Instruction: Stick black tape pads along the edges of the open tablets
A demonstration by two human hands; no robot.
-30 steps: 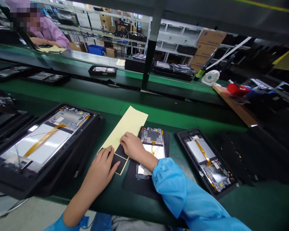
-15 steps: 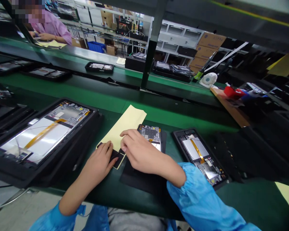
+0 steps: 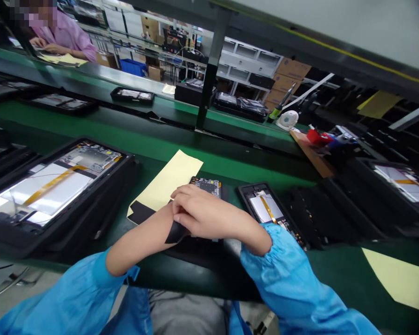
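My right hand (image 3: 204, 211) is pinched on a black adhesive piece (image 3: 175, 233) that hangs below its thumb and fingertips. Under that hand lies an opened tablet (image 3: 209, 186), its circuit board showing at the top edge and the rest covered. My left hand reaches in beneath the right one; only its wrist (image 3: 164, 222) shows, and its fingers are hidden. To the left, a pale yellow backing sheet (image 3: 171, 174) rests on the green bench, with black adhesive (image 3: 141, 212) still on its lower end.
A large opened tablet in a black tray (image 3: 66, 181) stands at left. Another opened tablet (image 3: 265, 207) lies at right, beside stacked black trays (image 3: 338, 209). A second yellow sheet (image 3: 398, 279) is near the right edge. Across the bench sits a person in a pink top (image 3: 68, 35).
My left hand has left the backing sheet and moved right, under my right hand. The black piece has come away from the sheet and now hangs over the tablet. The view has shifted slightly.
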